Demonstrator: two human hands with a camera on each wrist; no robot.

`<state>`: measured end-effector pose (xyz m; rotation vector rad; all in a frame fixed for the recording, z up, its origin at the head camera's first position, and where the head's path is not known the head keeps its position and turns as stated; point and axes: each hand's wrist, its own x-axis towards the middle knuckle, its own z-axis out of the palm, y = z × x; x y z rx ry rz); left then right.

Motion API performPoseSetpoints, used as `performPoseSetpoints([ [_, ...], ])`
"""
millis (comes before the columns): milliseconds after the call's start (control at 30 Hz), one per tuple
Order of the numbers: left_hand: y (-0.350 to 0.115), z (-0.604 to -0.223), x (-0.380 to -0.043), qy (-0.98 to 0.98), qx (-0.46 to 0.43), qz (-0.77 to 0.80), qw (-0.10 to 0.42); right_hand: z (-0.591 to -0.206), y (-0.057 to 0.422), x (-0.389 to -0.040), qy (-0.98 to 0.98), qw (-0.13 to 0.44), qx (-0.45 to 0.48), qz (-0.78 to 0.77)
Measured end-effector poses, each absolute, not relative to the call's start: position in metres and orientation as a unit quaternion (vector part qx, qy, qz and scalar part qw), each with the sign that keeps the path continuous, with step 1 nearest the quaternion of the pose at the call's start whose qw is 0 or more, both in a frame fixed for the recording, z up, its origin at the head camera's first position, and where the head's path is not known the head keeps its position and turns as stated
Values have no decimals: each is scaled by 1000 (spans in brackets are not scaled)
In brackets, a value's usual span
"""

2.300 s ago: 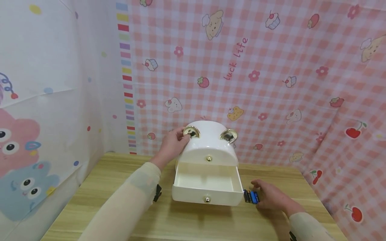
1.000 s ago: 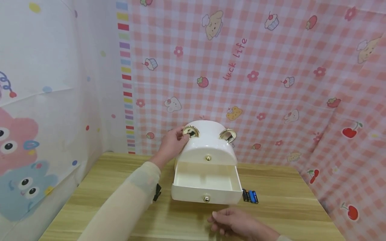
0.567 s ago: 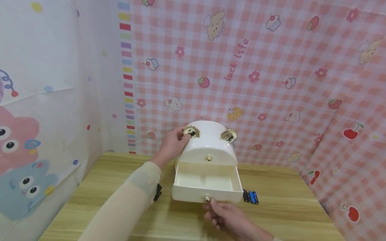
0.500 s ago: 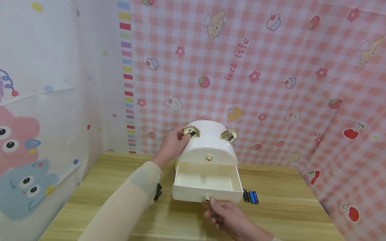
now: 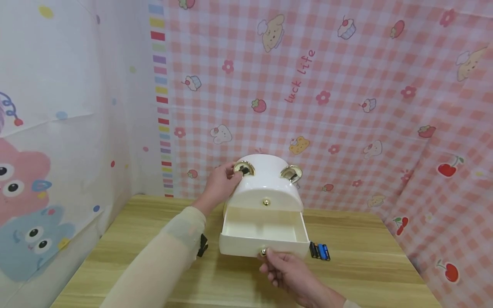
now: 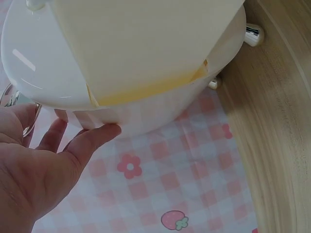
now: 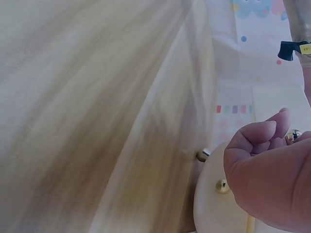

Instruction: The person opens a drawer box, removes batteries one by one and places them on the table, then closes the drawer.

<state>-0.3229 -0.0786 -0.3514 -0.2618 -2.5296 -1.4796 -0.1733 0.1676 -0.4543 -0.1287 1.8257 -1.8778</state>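
Note:
A white drawer box [image 5: 265,171] with gold-rimmed round ears stands on the table, its lower drawer [image 5: 242,246] pulled out and showing a bare inside. My left hand [image 5: 220,188] grips the box at its left gold ear [image 5: 246,164]; in the left wrist view the thumb and fingers [image 6: 99,137] bear against the white shell. At the drawer front, my right hand [image 5: 289,273] pinches the small gold knob [image 5: 263,253] between thumb and index finger, the other fingers curled below. The right wrist view shows that hand [image 7: 272,170] from behind, hiding much of the box.
Several batteries [image 5: 320,251], black and blue, lie in a row just right of the drawer on the wooden table [image 5: 358,256]. A pink checked cloth [image 5: 239,85] hangs close behind the box, with a white patterned cloth [image 5: 77,128] at the left.
My right hand has left the batteries, swung left to the drawer front and taken the knob. The drawer has slid in very slightly. My left hand has stayed on the box.

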Motion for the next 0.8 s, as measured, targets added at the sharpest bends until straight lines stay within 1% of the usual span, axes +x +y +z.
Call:
performPoseSetpoints([
  [200, -79, -351, -320, -852, -89, -507, 90, -452, 167, -180, 677, 246, -42, -692],
  [567, -83, -351, -317, -846, -91, -523, 50, -453, 172, -201, 685, 235, -40, -688],
  [800, -86, -350, -316, -847, -110, -519, 45, -452, 168, -211, 694, 222, -39, -684],
])
